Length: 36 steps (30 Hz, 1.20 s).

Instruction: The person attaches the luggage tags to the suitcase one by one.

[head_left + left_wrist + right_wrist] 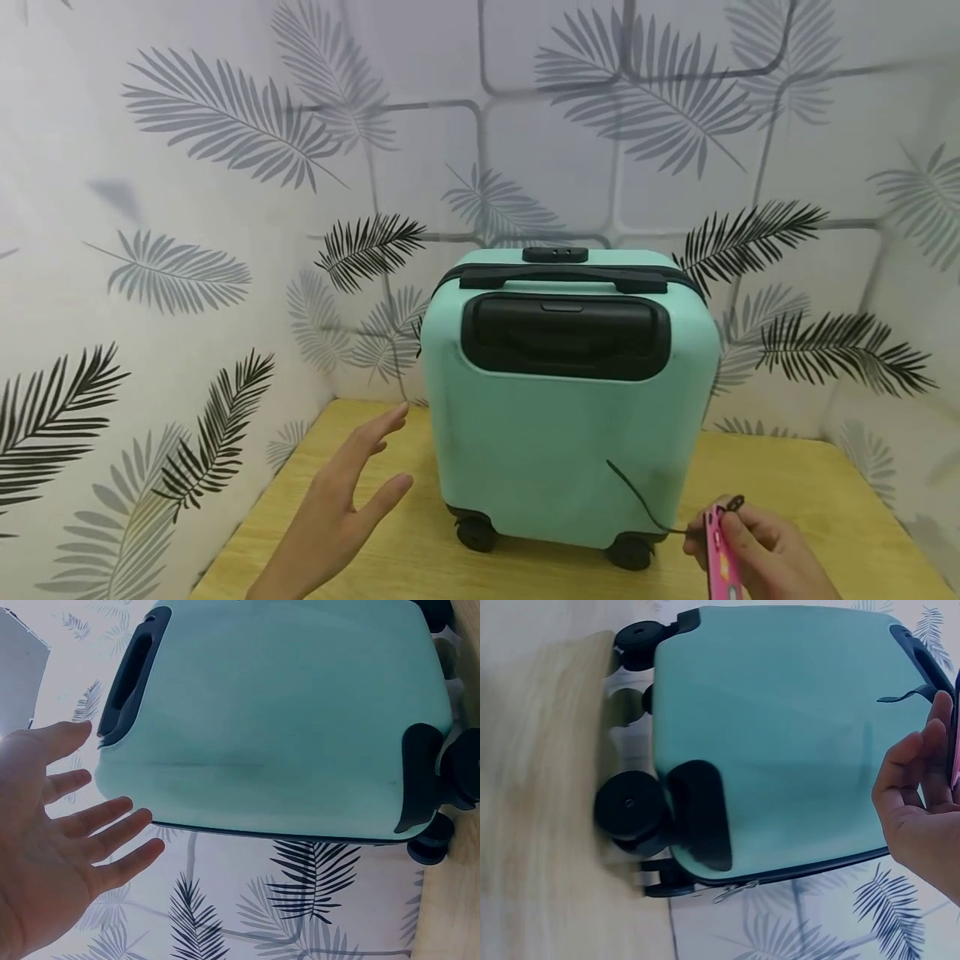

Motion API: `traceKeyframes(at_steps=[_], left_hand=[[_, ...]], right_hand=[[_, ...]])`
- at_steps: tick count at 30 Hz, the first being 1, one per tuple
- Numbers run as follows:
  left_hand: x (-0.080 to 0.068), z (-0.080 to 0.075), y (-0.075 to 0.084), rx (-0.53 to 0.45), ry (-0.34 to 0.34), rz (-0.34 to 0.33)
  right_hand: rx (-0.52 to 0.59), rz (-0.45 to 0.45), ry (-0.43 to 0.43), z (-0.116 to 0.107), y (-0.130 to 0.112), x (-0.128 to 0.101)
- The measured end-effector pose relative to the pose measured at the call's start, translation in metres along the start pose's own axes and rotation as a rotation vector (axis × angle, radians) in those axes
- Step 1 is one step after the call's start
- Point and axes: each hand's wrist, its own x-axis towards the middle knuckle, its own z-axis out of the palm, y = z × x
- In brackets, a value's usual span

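We find the right hand (776, 560) pinching a pink tag (722, 560), its dark cord (637, 493) jutting free; a slack pinch could drop both. The left hand (333, 521) is wide, holding nothing. Beyond, the mint suitcase (562, 450) stands upright on the table (787, 475); we judge a nudge could roll it.

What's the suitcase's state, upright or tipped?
Upright. The suitcase has its black wheels down on the wooden surface and its carry handle up top.
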Motion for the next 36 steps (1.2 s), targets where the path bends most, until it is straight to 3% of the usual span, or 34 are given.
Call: traceKeyframes(at_steps=[6,12,19,25,29,36], left_hand=[[0.007,0.001,0.007,-0.040,0.035,0.069],[0.013,0.003,0.014,-0.074,0.057,0.134],[0.019,0.000,0.023,-0.077,0.053,0.124],[0.025,-0.006,0.032,-0.078,0.069,0.157],[0.032,-0.012,0.038,-0.095,0.092,0.196],[0.047,-0.021,0.052,-0.132,0.144,0.295]], right_hand=[[0.125,-0.089,-0.093,0.005,-0.002,0.000],[0.181,-0.139,-0.132,0.012,0.000,0.002],[0.246,-0.384,-0.233,0.024,-0.004,0.011],[0.329,-0.593,-0.349,0.040,-0.015,0.017],[0.249,-0.721,-0.288,0.047,-0.030,0.021],[0.118,-0.827,-0.181,0.061,-0.049,0.030]])
